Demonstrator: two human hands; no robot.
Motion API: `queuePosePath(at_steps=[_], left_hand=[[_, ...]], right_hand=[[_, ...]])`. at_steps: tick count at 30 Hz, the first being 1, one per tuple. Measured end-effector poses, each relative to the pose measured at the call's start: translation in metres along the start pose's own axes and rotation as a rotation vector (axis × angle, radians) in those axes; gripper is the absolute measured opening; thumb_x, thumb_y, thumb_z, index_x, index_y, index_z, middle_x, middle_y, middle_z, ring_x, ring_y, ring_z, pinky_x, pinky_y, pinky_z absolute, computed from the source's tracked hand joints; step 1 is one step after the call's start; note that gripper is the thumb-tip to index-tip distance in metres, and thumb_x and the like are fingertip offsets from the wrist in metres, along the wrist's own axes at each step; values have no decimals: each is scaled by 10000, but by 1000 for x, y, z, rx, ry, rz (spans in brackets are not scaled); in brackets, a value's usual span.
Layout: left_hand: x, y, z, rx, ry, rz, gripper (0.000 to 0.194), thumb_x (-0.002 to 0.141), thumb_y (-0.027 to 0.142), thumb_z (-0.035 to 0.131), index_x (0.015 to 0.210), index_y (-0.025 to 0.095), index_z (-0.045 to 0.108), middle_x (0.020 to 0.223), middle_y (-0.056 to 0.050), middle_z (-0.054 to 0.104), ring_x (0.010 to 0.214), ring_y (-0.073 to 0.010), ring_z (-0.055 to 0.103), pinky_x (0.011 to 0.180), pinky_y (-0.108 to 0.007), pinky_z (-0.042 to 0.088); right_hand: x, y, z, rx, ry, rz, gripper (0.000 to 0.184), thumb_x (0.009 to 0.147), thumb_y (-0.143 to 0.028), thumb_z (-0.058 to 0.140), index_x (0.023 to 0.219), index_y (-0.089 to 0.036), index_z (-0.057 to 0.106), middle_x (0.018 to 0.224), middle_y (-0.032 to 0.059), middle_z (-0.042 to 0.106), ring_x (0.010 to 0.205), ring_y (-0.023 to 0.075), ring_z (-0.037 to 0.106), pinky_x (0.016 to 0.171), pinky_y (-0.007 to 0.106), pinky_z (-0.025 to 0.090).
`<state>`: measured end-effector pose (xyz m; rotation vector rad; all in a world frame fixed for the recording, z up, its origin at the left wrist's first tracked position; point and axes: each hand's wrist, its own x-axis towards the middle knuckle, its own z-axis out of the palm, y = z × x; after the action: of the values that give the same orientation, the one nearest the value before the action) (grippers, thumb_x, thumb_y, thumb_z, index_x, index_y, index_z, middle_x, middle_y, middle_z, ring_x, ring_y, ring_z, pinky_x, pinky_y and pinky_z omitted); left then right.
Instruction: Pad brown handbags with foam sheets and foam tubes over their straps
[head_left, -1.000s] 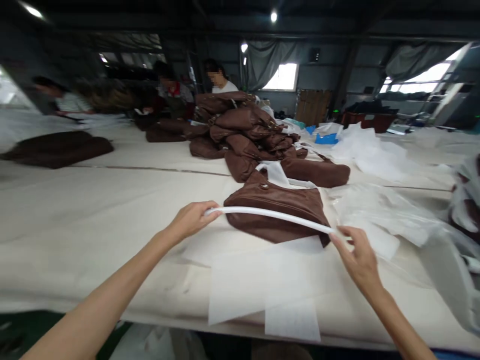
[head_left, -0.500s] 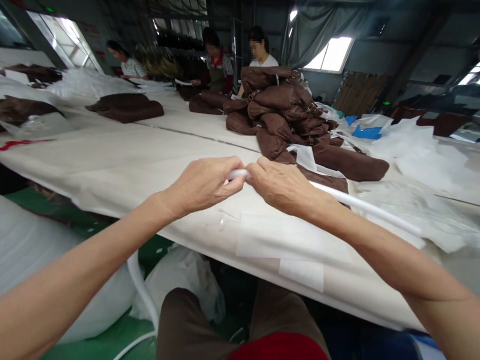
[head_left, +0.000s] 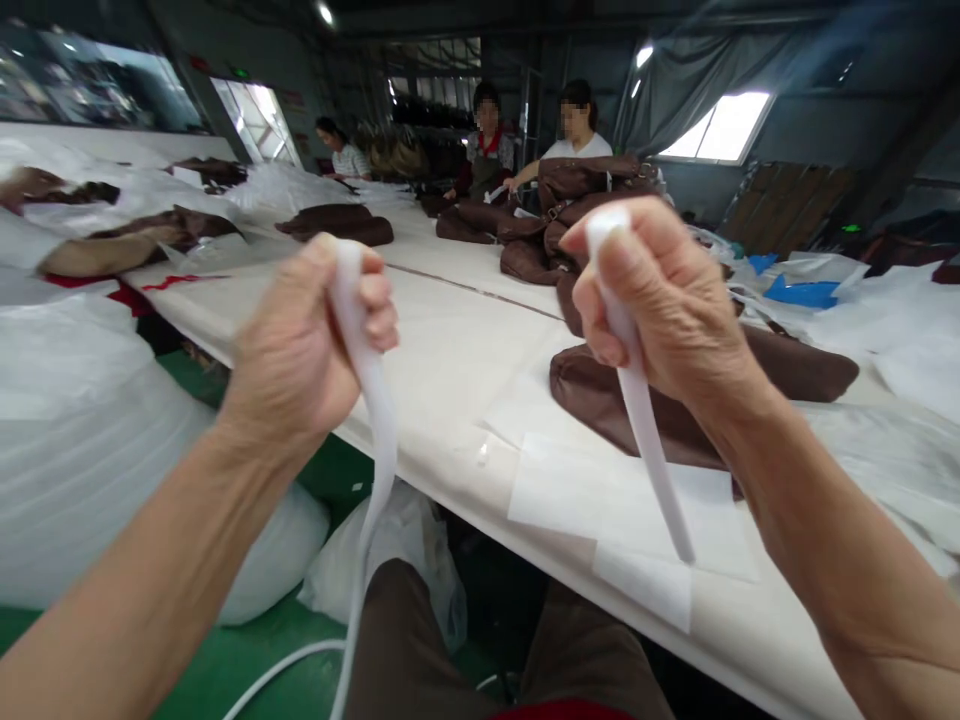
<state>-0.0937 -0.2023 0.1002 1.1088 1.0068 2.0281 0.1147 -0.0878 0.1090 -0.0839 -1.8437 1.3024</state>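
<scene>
My left hand [head_left: 315, 335] is closed around the end of a long white foam rod [head_left: 384, 430], which hangs down past my knee toward the floor. My right hand [head_left: 652, 290] grips a shorter piece of white foam rod [head_left: 646, 420]; its lower end dangles free over the table. The two pieces are apart, with a wide gap between my fists. Beneath the right-hand piece are a brown leather bag [head_left: 600, 390], partly covered by my hand and forearm, and white paper sheets [head_left: 559, 490] on the white table [head_left: 450, 350].
Brown bags [head_left: 525, 260] are piled beyond my right hand, near two co-workers. Another person's arm [head_left: 112, 250] reaches in at left. Large white wrapped rolls [head_left: 82, 450] and a plastic sack [head_left: 337, 580] stand on the green floor. Plastic sheets [head_left: 892, 310] lie at right.
My hands, which met on one white foam rod, have moved apart and up. The rod is now in two pieces, one in each hand. My view has shifted left.
</scene>
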Motion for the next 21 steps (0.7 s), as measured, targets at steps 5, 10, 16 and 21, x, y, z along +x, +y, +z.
queuePosePath(at_steps=[5,10,16,21], left_hand=[[-7,-23,27,214,-119,97,263,909,442,606,998,196,578,1073,-36,664,911,-162,661,752,-266,555],[-6,-25,44,155,-109,104,276,962,457,515,1042,204,592,1066,-43,657,933,-162,667,743,-236,557],[-12,-38,35,236,-297,-205,356,805,430,735,1027,174,625,842,-36,660,708,-183,668,659,-305,567],[-22,-40,-6,347,-171,-289,306,765,330,753,1003,157,665,658,2,597,536,-126,575,541,-243,502]], right_hand=[[6,35,38,13,-147,95,305,884,-448,669,969,-170,578,708,-58,518,531,52,417,489,188,365],[14,48,61,92,-120,-4,283,878,-440,662,868,-175,560,704,-62,480,599,72,451,572,202,427],[50,31,58,52,93,-28,391,932,-429,358,995,-108,572,750,-98,504,769,46,560,712,210,446],[-7,41,9,-236,-65,64,541,975,-444,481,1438,-179,393,1352,69,548,1247,180,519,1002,364,453]])
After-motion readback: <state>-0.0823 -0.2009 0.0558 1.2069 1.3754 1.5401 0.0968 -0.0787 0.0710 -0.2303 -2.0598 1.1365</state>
